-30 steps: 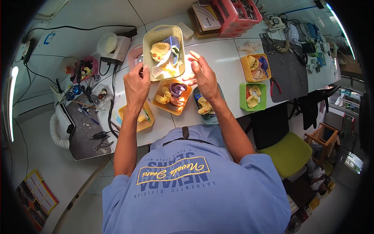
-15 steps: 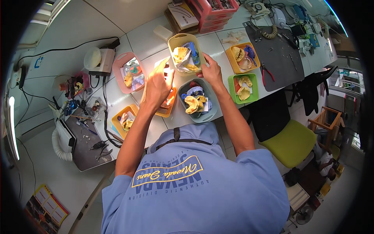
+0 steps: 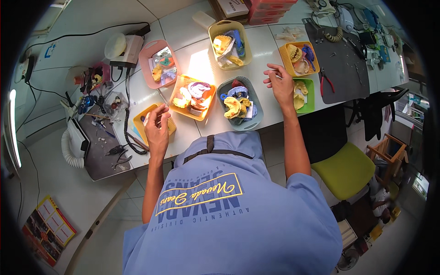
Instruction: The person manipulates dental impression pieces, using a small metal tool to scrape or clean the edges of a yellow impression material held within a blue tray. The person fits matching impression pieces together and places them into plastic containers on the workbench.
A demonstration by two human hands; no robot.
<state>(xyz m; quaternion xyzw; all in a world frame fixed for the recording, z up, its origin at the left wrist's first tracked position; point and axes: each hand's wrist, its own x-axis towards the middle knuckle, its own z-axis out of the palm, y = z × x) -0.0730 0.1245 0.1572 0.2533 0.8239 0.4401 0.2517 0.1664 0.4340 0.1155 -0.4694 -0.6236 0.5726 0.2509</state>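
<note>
Seven small plastic trays lie on the white desk (image 3: 270, 46): one pink tray (image 3: 145, 59), one pale yellow tray (image 3: 215, 31) at the far side, one orange tray (image 3: 176, 91) in the middle, one grey-blue tray (image 3: 222, 88) just right of it, one yellow tray (image 3: 284, 52) and one green tray (image 3: 310, 98) at the right, and one small yellow tray (image 3: 139, 123) at the near left. Each holds yellow dental casts and blue or purple pieces; their number cannot be counted.

Two hands show. The left hand (image 3: 157, 126) rests over the small yellow tray with the fingers curled loosely inward, touching its contents; whether it grips anything cannot be told. The right hand (image 3: 280, 85) sits at the left edge of the green tray, just right of the grey-blue tray, fingers bent and drawn together with thumb and forefinger pinched close; anything between them is too small to make out.

A dark mat (image 3: 341, 68) with red-handled pliers (image 3: 326, 82) lies to the right, and another dark mat (image 3: 98, 151) with small tools to the left, beside a ribbed white hose (image 3: 68, 151). A yellow-green chair (image 3: 343, 169) stands below the desk.
</note>
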